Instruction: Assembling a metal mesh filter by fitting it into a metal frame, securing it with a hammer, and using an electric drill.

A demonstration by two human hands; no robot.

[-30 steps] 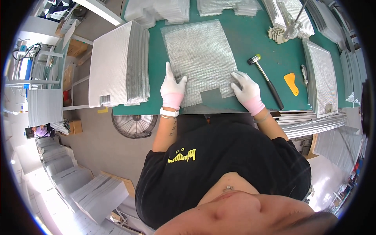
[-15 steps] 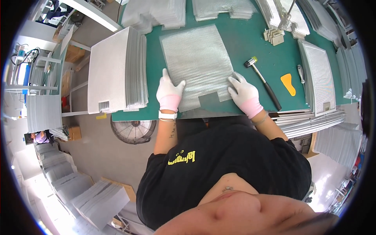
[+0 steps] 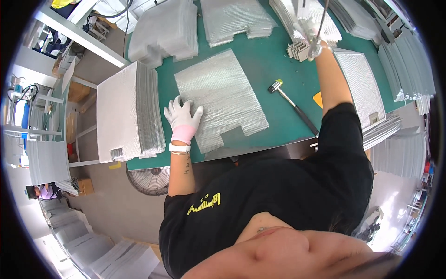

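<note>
A silvery mesh sheet [image 3: 223,93] with a notch in its near edge lies flat, slightly turned, on the green tabletop [image 3: 274,135]. My left hand [image 3: 182,116], in a white and pink glove, rests on the sheet's left edge with its fingers spread. My right arm stretches far forward to the right. At its end, my right hand [image 3: 318,48] is by the small beige metal brackets [image 3: 298,51] and a thin upright rod [image 3: 324,18]. Its fingers are blurred and partly hidden, so I cannot see what they hold.
A mallet [image 3: 293,106] with a black handle lies right of the sheet. My right arm partly covers a yellow scraper [image 3: 318,99]. Framed mesh panels [image 3: 118,111] stand stacked at left, another framed panel [image 3: 361,86] at right. Notched mesh stacks [image 3: 162,32] line the far side.
My right hand has left the sheet's right edge and reached far forward to the brackets. My left hand stays at the sheet's left edge, its fingers now spread over it. The view has shifted.
</note>
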